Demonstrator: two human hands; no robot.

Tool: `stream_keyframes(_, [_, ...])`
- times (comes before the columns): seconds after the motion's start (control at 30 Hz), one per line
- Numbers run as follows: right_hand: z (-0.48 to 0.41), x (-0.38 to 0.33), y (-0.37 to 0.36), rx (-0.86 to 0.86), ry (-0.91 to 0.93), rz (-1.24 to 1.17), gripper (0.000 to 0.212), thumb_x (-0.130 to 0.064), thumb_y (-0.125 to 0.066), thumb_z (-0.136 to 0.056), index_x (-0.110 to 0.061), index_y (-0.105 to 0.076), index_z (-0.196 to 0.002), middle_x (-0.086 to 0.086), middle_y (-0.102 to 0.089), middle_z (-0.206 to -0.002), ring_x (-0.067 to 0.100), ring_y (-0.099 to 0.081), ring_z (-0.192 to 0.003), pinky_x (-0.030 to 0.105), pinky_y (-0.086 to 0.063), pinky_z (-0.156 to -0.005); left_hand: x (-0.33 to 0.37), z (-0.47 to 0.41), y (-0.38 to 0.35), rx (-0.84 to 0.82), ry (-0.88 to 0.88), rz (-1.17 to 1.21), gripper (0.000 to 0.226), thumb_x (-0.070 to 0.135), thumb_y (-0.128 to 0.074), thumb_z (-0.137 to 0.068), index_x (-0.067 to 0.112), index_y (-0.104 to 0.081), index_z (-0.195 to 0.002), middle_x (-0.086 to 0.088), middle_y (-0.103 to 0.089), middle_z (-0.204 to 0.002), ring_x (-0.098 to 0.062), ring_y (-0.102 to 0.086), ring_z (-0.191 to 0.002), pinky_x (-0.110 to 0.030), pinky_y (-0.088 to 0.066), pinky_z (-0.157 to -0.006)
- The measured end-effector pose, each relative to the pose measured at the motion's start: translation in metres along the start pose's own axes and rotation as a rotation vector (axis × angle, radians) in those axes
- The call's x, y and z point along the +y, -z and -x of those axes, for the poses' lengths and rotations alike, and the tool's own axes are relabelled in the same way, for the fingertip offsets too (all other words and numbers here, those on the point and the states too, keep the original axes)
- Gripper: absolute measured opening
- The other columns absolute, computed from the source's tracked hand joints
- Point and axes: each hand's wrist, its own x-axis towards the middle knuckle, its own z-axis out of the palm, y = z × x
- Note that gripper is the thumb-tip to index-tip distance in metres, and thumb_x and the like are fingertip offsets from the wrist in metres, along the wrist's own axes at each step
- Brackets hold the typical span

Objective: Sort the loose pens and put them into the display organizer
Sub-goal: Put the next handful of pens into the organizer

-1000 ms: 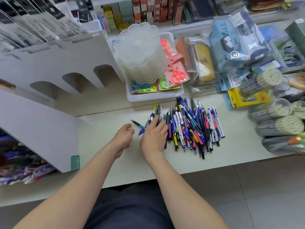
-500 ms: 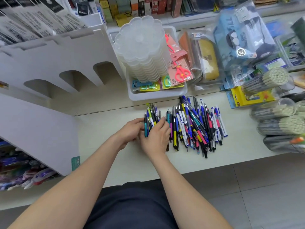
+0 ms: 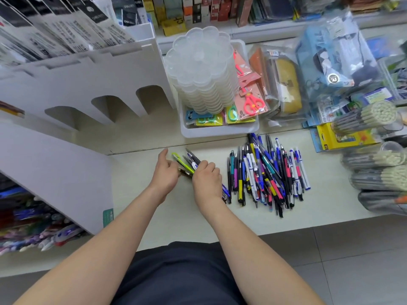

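A heap of loose pens in blue, black, pink and yellow lies on the pale counter. My right hand grips a small bunch of pens, lifted off the heap's left side, tips pointing up-left. My left hand is beside the bunch with its fingers curled against the pens' lower ends. The white display organizer with three arched slots stands at the left, behind a slanted white panel.
A white bin holding a stack of clear lids and packaged scissors sits behind the pens. Bundles of pencils lie at the right edge. Bagged pencil cases fill the back right. Packaged pens sit in a lower-left shelf.
Both hands gathered several pens from the heap's left side and moved them leftward, away from the heap. A gap now separates the held bunch from the rest.
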Motion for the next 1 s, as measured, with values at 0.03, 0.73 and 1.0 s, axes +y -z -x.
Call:
stream_keyframes(0.03, [0.000, 0.001, 0.000, -0.019, 0.029, 0.045, 0.015, -0.008, -0.067, -0.072, -0.011, -0.063, -0.086, 0.007, -0.063, -0.077, 0.023, -0.062, -0.064, 0.029, -0.049, -0.054, 0.002, 0.000, 0.000, 0.017, -0.019, 0.008, 0.061, 0.028, -0.040, -0.106, 0.031, -0.024, -0.165, 0.001, -0.055, -0.121, -0.028, -0.064, -0.116, -0.043, -0.054, -0.096])
stream_keyframes(0.73, [0.014, 0.030, 0.046, -0.164, 0.220, -0.784, 0.018, -0.033, -0.074, -0.086, -0.029, -0.057, -0.086, -0.005, -0.064, -0.076, 0.022, -0.061, -0.076, 0.032, -0.043, -0.061, 0.054, 0.065, 0.016, -0.197, -0.211, 0.205, 0.042, 0.033, -0.038, -0.110, 0.027, -0.062, -0.144, 0.006, -0.068, -0.139, -0.011, -0.059, -0.134, -0.042, -0.041, -0.122])
stream_keyframes(1.0, [0.011, 0.022, 0.060, 0.447, 0.145, -1.160, 0.027, -0.027, -0.079, -0.094, -0.018, -0.058, -0.079, -0.010, -0.055, -0.062, 0.012, -0.054, -0.058, 0.025, -0.043, -0.057, 0.033, 0.071, 0.018, -0.095, -0.163, 0.232, 0.038, 0.024, -0.041, -0.112, 0.031, -0.056, -0.146, 0.005, -0.055, -0.149, -0.013, -0.057, -0.133, -0.044, -0.050, -0.113])
